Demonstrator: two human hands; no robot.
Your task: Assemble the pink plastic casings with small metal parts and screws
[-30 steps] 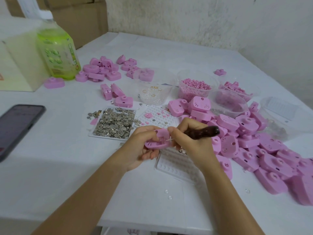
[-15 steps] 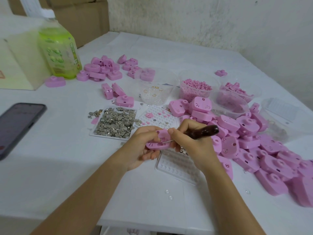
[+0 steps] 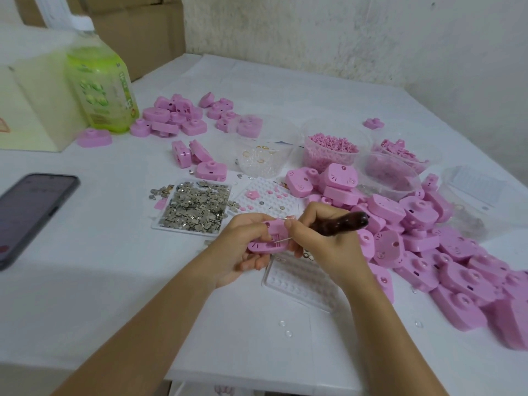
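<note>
Head view is showing the left grip (image 3: 243, 248) pinching a pink casing (image 3: 265, 244), likely light, stiff and slick, by its edges above the tabletop (image 3: 114, 281); the right grip (image 3: 324, 248) is clamping a screwdriver (image 3: 344, 222).

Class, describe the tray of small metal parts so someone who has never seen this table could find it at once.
Start at the dark phone on the left of the white table and look right. The tray of metal parts lies flat beyond the left hand. Alone among the pink-filled tubs nearby, it holds a grey, shiny heap.
</note>
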